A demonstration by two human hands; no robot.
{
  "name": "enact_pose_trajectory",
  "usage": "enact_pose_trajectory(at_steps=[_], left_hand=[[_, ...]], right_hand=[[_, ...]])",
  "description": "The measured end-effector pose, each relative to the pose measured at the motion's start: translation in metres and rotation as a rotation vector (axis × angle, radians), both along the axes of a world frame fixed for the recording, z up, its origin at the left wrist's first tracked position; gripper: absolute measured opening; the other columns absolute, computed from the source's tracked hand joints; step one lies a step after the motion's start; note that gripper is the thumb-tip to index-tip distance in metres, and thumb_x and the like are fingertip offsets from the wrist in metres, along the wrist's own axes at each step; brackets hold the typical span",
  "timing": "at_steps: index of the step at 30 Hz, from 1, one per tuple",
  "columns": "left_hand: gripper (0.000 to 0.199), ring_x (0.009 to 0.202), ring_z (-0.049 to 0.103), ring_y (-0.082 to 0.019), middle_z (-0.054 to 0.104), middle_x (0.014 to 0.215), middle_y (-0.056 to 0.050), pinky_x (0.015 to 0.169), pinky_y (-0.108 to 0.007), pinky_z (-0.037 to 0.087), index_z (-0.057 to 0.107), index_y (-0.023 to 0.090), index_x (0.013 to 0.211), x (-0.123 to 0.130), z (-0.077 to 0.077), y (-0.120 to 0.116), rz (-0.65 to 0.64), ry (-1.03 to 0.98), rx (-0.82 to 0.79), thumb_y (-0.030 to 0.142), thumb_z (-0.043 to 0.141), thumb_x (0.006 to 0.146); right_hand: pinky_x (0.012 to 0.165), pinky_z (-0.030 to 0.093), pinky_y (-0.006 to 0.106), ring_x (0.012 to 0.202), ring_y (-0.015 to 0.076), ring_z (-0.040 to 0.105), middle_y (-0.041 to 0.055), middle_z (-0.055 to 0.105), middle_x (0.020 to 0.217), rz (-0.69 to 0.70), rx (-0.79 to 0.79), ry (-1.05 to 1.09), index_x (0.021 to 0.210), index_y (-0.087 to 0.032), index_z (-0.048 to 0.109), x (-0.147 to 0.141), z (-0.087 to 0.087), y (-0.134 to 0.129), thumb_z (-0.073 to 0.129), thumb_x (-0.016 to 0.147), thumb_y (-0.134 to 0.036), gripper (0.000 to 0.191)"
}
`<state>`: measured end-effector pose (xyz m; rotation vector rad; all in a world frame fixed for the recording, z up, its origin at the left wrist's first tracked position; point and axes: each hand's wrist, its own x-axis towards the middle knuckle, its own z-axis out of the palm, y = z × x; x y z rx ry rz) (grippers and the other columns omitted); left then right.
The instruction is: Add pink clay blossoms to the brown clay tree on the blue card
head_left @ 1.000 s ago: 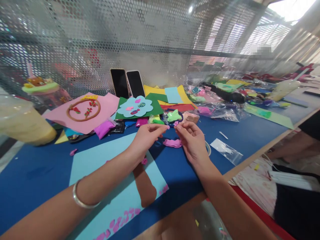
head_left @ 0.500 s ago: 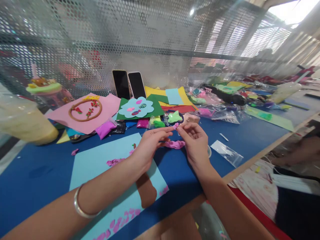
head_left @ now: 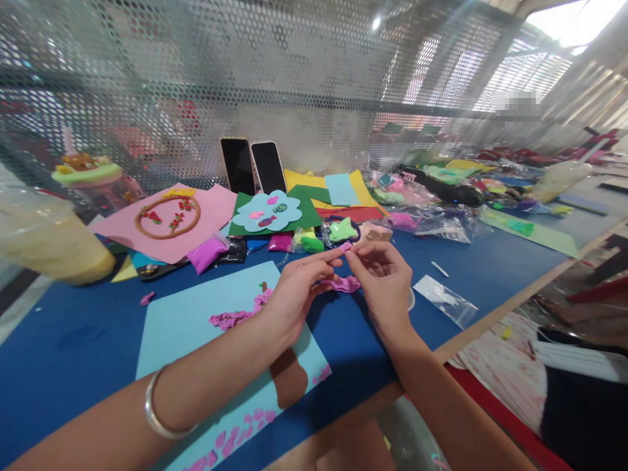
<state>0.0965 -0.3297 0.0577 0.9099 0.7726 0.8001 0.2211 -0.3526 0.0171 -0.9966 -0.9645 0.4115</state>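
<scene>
My left hand and my right hand meet above the blue table, fingertips almost touching. Pinched between them is a small bit of pink clay. A longer strip of pink clay shows just below, running under the left fingers; whether they grip it I cannot tell. Under my left forearm lies a light blue sheet bearing a brown clay trunk, textured pink clay blossom and flat pink pieces along its near edge. My left arm covers the sheet's middle.
Two phones lean against the perforated metal screen. A plastic cup stands at left. Pink paper with a clay ring, clay packets and a clear bag lie around. Another person's clothing shows at right.
The pink clay bit between my fingertips is now more covered by them. My left hand has shifted slightly, uncovering more of the pink blossom on the sheet.
</scene>
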Motion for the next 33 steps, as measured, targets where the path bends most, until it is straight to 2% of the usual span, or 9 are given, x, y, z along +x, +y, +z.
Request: enact_pose_trajectory(at_steps=[6,12,18,27,30,33], left_hand=[[0.032,0.067,0.054,-0.008,0.069,0.097,-0.004,0.068,-0.021,0.044,0.075,0.017,0.086,0.0,0.0,-0.002,0.029,-0.032,0.0,0.01,0.059,0.06],[0.033,0.067,0.054,-0.008,0.069,0.089,-0.003,0.068,-0.022,0.042,0.075,0.017,0.089,0.001,0.002,-0.005,0.103,0.011,0.08,0.01,0.058,0.061],[0.032,0.068,0.052,-0.009,0.069,0.089,-0.001,0.065,-0.022,0.038,0.075,0.021,0.088,0.001,0.002,-0.005,0.094,0.085,0.168,0.011,0.058,0.063],[0.031,0.067,0.053,-0.009,0.068,0.088,-0.001,0.062,-0.021,0.039,0.074,0.02,0.087,0.0,0.004,-0.003,0.091,0.114,0.218,0.01,0.056,0.063],[0.032,0.069,0.055,-0.011,0.068,0.09,-0.003,0.062,-0.022,0.041,0.073,0.019,0.091,-0.002,0.005,0.004,0.114,0.179,0.322,0.012,0.055,0.066],[0.028,0.07,0.057,-0.014,0.068,0.09,-0.005,0.063,-0.024,0.043,0.072,0.018,0.092,-0.007,0.001,0.018,0.093,0.378,0.568,0.016,0.056,0.069]], right_hand=[[0.072,0.052,0.03,0.075,0.0157,0.063,0.0,0.063,0.076,-0.037,-0.015,-0.09,0.074,-0.022,0.057,-0.003,0.004,-0.004,0.072,0.07,-0.02,0.016],[0.069,0.052,0.027,0.073,0.0144,0.064,-0.0011,0.065,0.075,0.008,-0.063,-0.027,0.078,-0.022,0.062,0.0,0.002,-0.002,0.073,0.069,-0.023,0.014],[0.071,0.053,0.03,0.073,0.0163,0.067,0.0003,0.07,0.077,0.047,-0.085,-0.007,0.079,-0.022,0.069,0.004,-0.004,0.002,0.074,0.069,-0.025,0.011],[0.068,0.053,0.028,0.071,0.016,0.066,-0.0002,0.07,0.073,0.068,-0.128,0.057,0.076,-0.022,0.07,0.006,-0.003,0.003,0.076,0.067,-0.029,0.013],[0.066,0.054,0.029,0.07,0.017,0.067,0.0002,0.071,0.072,0.091,-0.169,0.148,0.077,-0.022,0.069,0.007,-0.003,0.004,0.078,0.064,-0.033,0.019],[0.066,0.055,0.03,0.068,0.0175,0.068,0.0008,0.071,0.07,0.117,-0.189,0.197,0.078,-0.021,0.069,0.008,-0.004,0.007,0.079,0.062,-0.036,0.024]])
